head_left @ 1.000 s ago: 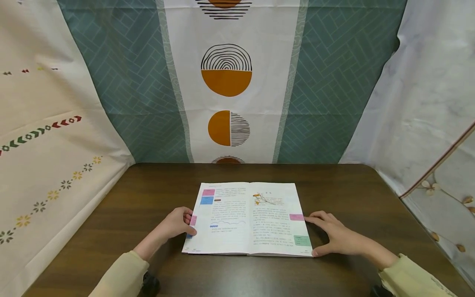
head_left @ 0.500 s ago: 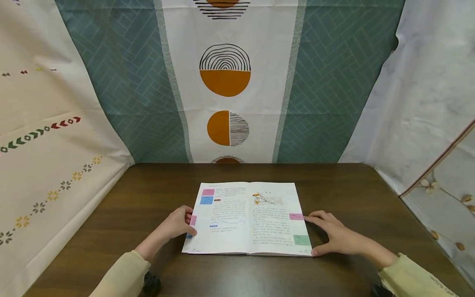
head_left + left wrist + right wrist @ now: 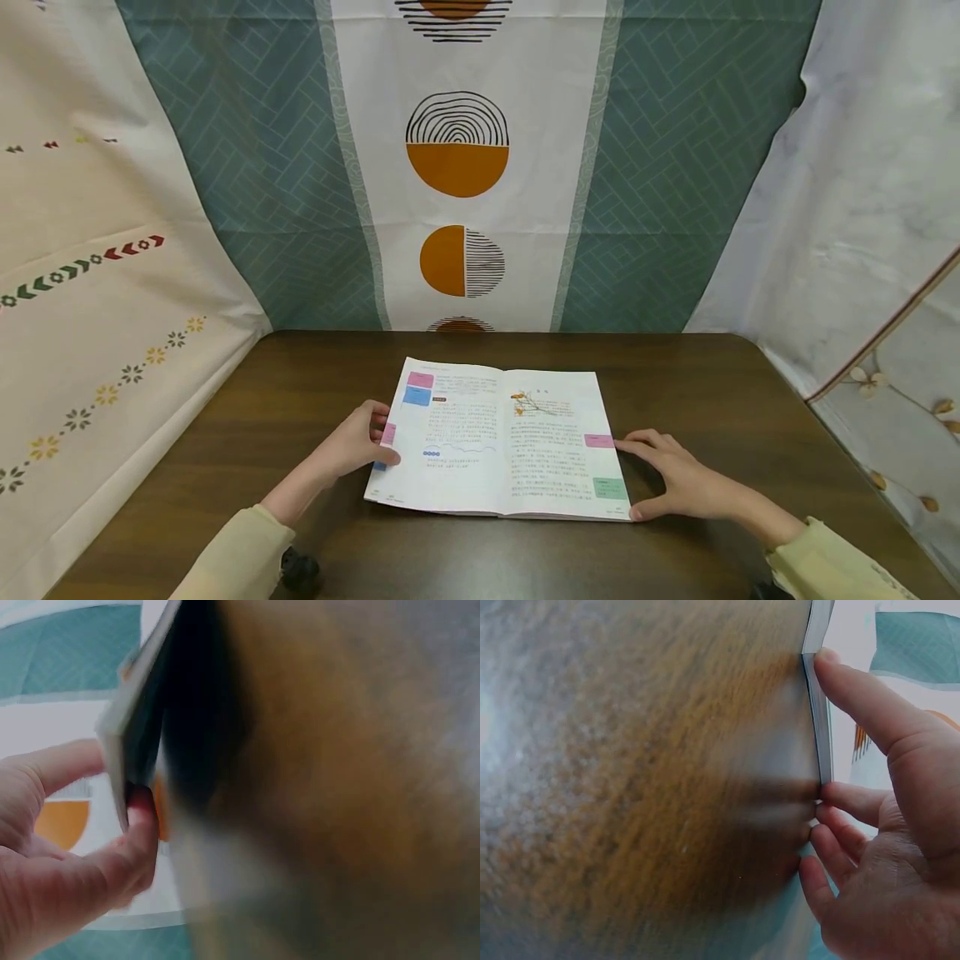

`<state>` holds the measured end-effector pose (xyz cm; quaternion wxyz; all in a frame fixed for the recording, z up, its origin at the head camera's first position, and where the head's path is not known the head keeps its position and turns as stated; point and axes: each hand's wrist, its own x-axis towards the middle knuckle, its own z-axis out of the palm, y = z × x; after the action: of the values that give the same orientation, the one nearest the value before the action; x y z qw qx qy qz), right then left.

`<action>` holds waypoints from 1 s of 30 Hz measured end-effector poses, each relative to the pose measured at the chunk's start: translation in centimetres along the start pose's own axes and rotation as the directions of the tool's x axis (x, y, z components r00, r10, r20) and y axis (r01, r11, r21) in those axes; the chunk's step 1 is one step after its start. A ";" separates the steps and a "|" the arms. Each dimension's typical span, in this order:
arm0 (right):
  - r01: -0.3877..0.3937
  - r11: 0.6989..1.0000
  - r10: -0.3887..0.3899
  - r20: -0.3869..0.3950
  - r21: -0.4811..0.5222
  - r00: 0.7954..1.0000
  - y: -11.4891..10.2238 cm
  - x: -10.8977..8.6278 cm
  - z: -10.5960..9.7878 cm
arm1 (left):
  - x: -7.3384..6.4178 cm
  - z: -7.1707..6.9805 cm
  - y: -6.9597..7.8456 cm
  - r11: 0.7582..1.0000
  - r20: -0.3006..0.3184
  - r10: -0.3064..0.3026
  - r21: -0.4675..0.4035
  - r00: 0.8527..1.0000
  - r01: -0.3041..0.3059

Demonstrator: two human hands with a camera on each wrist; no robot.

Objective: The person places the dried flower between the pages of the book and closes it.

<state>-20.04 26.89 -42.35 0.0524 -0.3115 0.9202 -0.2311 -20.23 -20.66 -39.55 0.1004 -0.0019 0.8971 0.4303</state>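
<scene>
An open book point(image 3: 487, 437) with printed pages lies on the brown table in the head view. My left hand point(image 3: 348, 442) pinches its left edge, thumb on the page and fingers beneath. That side of the book point(image 3: 133, 727) is tilted up off the table, as the left wrist view also shows. At the book's right edge rests my right hand point(image 3: 678, 479). In the right wrist view its thumb touches the book's corner point(image 3: 819, 712) and its index fingertip meets the edge; the other fingers are loosely bent near the tabletop.
The dark wooden table point(image 3: 315, 375) surrounds the book. A green and white patterned cloth point(image 3: 480, 208) hangs behind its far edge. Pale cloths hang at the left point(image 3: 90, 350) and right point(image 3: 885, 317).
My left hand has risen slightly, lifting the left half of the book off the table. My right hand has stayed in place at the right edge.
</scene>
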 end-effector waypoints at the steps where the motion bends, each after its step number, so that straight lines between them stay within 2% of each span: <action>1: -0.005 1.000 0.005 -0.001 -0.001 1.000 0.0 0.0 0.0 | -0.1 -0.3 0.3 1.000 0.005 0.017 -0.011 1.000 -0.017; 6: -0.025 1.000 0.025 -0.007 -0.006 1.000 -0.2 -0.1 -0.2 | -0.2 -1.3 2.8 0.994 0.006 0.107 -0.017 0.994 -0.107; 11: -0.030 1.000 0.030 -0.009 -0.003 1.000 -0.3 -0.1 0.0 | -0.1 -1.4 5.3 0.989 -0.017 0.146 0.011 0.989 -0.146; 16: -0.033 0.999 0.033 -0.007 0.006 0.999 -0.3 -0.1 0.1 | 0.1 -1.2 7.6 0.982 -0.006 0.186 0.029 0.983 -0.185; 19: -0.036 0.999 0.036 -0.005 0.011 0.999 -0.3 -0.1 0.1 | 0.1 -1.0 8.9 0.972 0.014 0.224 0.071 0.975 -0.224; 23: -0.037 0.999 0.037 0.000 0.024 0.999 -0.3 -0.2 0.1 | 0.3 -1.0 10.3 0.951 0.070 0.284 0.108 0.956 -0.291; 26: -0.039 0.999 0.039 0.003 0.032 0.999 -0.3 -0.2 0.1 | 0.4 -1.1 11.0 0.945 0.106 0.295 0.114 0.950 -0.307; 30: -0.046 0.998 0.045 0.006 0.031 0.999 -0.3 -0.2 0.2 | 0.7 -1.1 11.6 0.942 0.128 0.285 0.147 0.950 -0.303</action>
<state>-19.67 26.79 -42.37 0.0650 -0.2903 0.9232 -0.2433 -22.14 -14.13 -30.05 0.0816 0.1631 0.9133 0.3641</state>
